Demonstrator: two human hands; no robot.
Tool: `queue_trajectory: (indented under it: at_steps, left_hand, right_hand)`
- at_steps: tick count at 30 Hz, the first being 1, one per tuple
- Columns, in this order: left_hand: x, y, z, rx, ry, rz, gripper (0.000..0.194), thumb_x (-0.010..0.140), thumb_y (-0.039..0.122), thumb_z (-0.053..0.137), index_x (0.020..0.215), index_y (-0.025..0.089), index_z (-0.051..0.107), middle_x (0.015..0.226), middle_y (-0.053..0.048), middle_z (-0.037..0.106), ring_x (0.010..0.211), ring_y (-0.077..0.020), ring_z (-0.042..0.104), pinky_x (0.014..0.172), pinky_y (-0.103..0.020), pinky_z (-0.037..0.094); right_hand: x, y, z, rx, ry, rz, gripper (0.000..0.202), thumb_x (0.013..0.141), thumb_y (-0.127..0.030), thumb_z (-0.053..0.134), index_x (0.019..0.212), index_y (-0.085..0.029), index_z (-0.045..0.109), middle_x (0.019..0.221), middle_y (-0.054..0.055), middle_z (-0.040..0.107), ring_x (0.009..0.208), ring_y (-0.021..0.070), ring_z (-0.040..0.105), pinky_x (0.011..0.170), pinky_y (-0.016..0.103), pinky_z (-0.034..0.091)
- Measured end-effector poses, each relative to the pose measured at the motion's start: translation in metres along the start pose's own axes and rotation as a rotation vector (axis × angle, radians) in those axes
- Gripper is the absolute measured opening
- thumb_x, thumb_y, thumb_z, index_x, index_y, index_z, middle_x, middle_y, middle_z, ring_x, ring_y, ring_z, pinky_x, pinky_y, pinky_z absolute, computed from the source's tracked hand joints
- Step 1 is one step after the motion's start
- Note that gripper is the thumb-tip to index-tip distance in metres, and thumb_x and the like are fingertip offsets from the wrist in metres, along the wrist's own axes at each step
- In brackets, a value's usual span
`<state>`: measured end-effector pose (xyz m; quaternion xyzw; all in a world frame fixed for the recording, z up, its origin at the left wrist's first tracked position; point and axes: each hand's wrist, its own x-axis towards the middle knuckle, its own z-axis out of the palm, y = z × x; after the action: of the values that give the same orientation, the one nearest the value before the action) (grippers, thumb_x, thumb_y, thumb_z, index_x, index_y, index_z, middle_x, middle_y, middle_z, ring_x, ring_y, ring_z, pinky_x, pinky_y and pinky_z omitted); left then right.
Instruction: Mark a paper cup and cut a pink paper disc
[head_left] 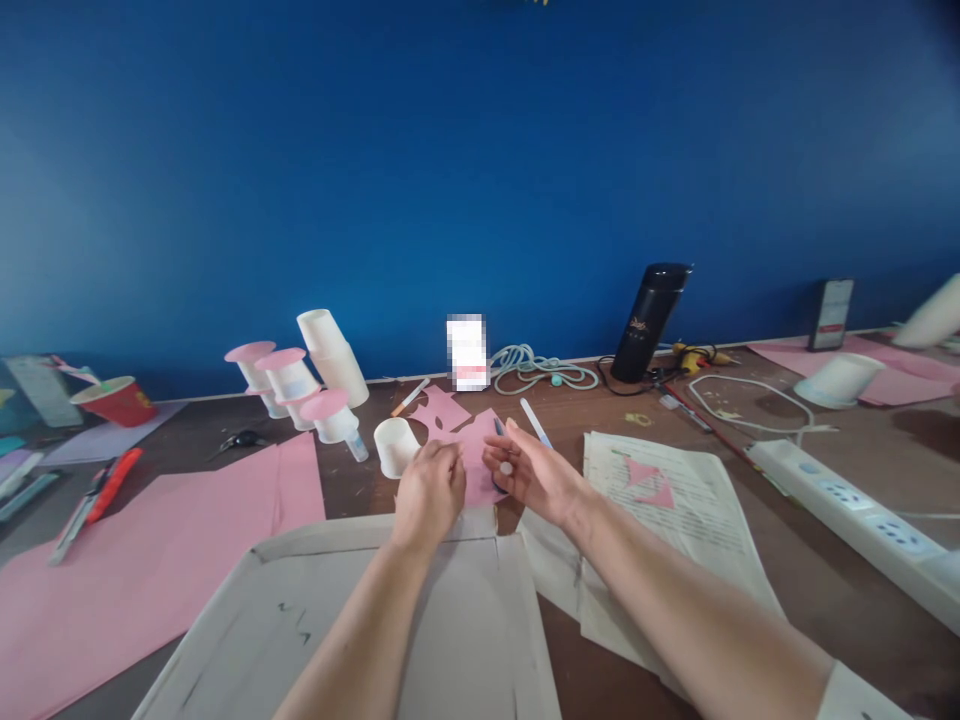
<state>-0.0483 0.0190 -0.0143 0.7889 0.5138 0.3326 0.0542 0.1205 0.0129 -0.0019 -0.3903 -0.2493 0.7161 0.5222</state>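
Observation:
My left hand (430, 487) is closed at the left edge of a cut piece of pink paper (480, 450); its fingertips are pressed together there. Over the paper's right side, my right hand (536, 470) has its fingers curled. A dark, thin thing shows by its thumb, and a small pale round spot shows at the fingers; I cannot make out what it holds. A white paper cup (395, 447) stands just left of my left hand. Behind lies a pink offcut (441, 407) with cut edges. A white-capped pen (535, 422) lies beyond my right hand.
Paper cups with pink discs (327, 404) and stacked white cups (332, 355) stand back left. Pink sheets (165, 540) and a red cutter (112, 485) lie left. A grey-white board (337, 620) lies in front. Rightward are printed sheets (690, 530), a black flask (649, 322) and a power strip (855, 520).

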Motion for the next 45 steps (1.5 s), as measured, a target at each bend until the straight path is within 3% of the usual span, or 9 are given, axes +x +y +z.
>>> queue_trajectory:
  at_steps: [3,8,15,19,22,26,30,45]
  left_hand:
    - [-0.001,0.007,-0.005,-0.115,0.114,0.014,0.025,0.090,0.022,0.046,0.108,0.018,0.063,0.098,-0.008,0.065,0.092,-0.0194,0.060,0.083,-0.032,0.048]
    - [-0.005,0.018,0.000,-0.204,-0.039,0.145,0.023,0.087,0.030,0.056,0.108,0.022,0.062,0.099,-0.006,0.064,0.091,-0.0192,0.059,0.082,-0.033,0.048]
    - [-0.006,0.022,0.004,-0.377,-0.070,0.065,0.016,0.088,0.025,0.053,0.099,0.022,0.065,0.099,-0.005,0.062,0.078,-0.0142,0.059,0.077,-0.029,0.049]
    - [-0.006,0.020,0.002,-0.309,0.024,0.048,0.018,0.089,0.029,0.053,0.101,0.021,0.064,0.098,-0.005,0.064,0.079,-0.0144,0.061,0.075,-0.028,0.050]
    - [-0.005,0.017,0.000,-0.235,0.100,0.034,0.020,0.091,0.028,0.050,0.106,0.021,0.061,0.096,-0.004,0.066,0.076,-0.0133,0.061,0.072,-0.026,0.050]
    - [-0.004,0.015,-0.002,-0.161,0.155,0.080,0.023,0.090,0.022,0.049,0.110,0.021,0.060,0.099,-0.005,0.065,0.088,-0.0161,0.061,0.079,-0.028,0.049]
    - [-0.004,0.014,-0.002,-0.163,0.136,0.104,0.022,0.090,0.019,0.048,0.107,0.020,0.061,0.101,-0.006,0.064,0.095,-0.0174,0.059,0.084,-0.030,0.048]
    - [-0.005,0.010,0.002,-0.155,0.069,0.200,0.022,0.090,0.019,0.050,0.109,0.022,0.062,0.099,-0.005,0.067,0.090,-0.0177,0.061,0.079,-0.031,0.048]
  right_hand:
    - [0.000,-0.001,0.000,-0.003,-0.042,-0.036,0.044,0.086,-0.056,0.052,0.089,-0.015,0.066,0.094,0.013,0.068,0.090,0.0198,0.066,0.080,0.032,0.056]
    - [-0.001,0.003,0.000,-0.092,-0.107,-0.088,0.057,0.087,-0.064,0.041,0.104,-0.015,0.064,0.108,0.014,0.067,0.095,0.0220,0.066,0.081,0.033,0.055]
    - [-0.006,0.000,0.004,-0.129,-0.153,-0.110,0.055,0.090,-0.060,0.039,0.108,-0.016,0.067,0.115,0.013,0.067,0.113,0.0243,0.060,0.088,0.035,0.052]
    - [-0.005,0.003,0.003,-0.138,-0.167,-0.150,0.051,0.089,-0.058,0.043,0.107,-0.017,0.067,0.107,0.012,0.069,0.103,0.0220,0.064,0.087,0.033,0.052]
    - [-0.004,0.007,0.002,-0.146,-0.158,-0.177,0.037,0.085,-0.049,0.058,0.102,-0.017,0.067,0.102,0.010,0.070,0.095,0.0204,0.066,0.090,0.035,0.051]
    - [-0.006,0.010,0.003,-0.182,-0.220,-0.175,0.030,0.079,-0.037,0.069,0.101,-0.017,0.067,0.097,0.008,0.071,0.091,0.0193,0.067,0.088,0.036,0.050]
    - [-0.008,0.012,0.004,-0.213,-0.263,-0.153,0.029,0.079,-0.035,0.069,0.101,-0.018,0.067,0.095,0.006,0.071,0.090,0.0180,0.066,0.082,0.032,0.050]
    - [-0.001,0.014,-0.004,-0.181,-0.185,-0.084,0.026,0.068,-0.033,0.078,0.086,-0.017,0.068,0.082,0.003,0.068,0.078,0.0137,0.063,0.067,0.024,0.047]
